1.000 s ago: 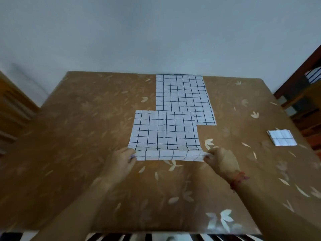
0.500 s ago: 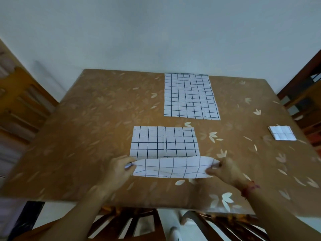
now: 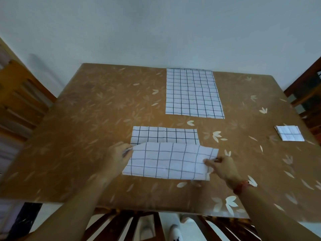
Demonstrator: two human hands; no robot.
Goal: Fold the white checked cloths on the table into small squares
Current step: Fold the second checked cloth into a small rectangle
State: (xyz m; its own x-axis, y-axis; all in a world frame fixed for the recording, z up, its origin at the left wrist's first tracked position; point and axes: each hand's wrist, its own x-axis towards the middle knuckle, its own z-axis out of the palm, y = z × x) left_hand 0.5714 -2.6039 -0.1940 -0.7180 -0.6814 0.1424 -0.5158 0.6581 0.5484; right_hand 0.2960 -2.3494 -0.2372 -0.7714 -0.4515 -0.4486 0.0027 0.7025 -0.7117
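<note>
looked a third done, with folded square [image 3: 289, 135] at right of the table [image 3: 86, 136], flat cloth [image 3: 192, 94] at its far edge, left hand [image 3: 116, 159] and right hand [image 3: 224, 168] fingers clamped on half-folded cloth [image 3: 170, 162] near its front.

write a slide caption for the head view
Left hand and right hand pinch the lifted flap of a checked cloth; flat cloth and folded square lie beyond.

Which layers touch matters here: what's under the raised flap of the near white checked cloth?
Only the white checked cloth's far strip shows beyond the flap; everything beneath it is covered.
</note>
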